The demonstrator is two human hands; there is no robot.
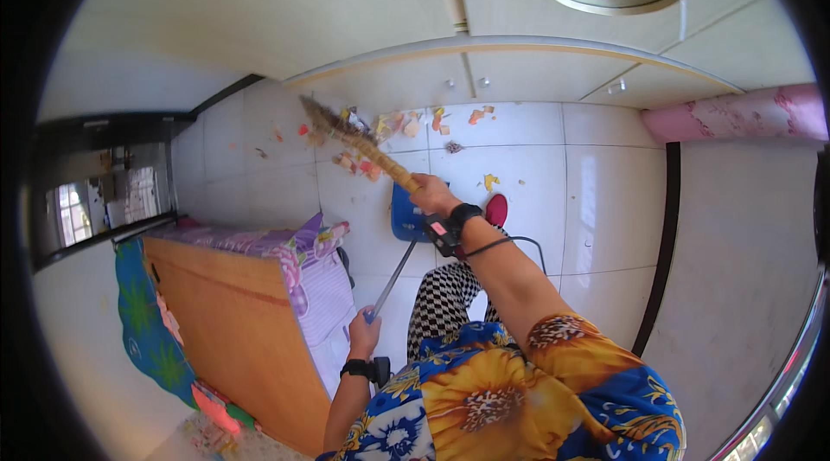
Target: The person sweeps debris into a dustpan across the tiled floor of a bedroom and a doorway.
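Note:
My right hand [433, 194] grips the handle of a straw hand broom [376, 153], whose dark bristles reach up and left over the tiles. Scraps of orange, red and yellow litter [408, 125] lie around the bristles, some of them partly covered by the broom. Lower down, my left hand [364, 334] is closed around the long grey handle [395, 279] of a blue dustpan [405, 214]. The pan rests on the floor beneath my right hand, which hides part of it.
Pale cabinets [538, 72] with small knobs line the far side. On the left stands a bed with a wooden board [227, 305] and purple bedding [324, 312]. A pink floral roll [733, 114] lies at right. More yellow scraps [491, 182] are near my red shoe [497, 209].

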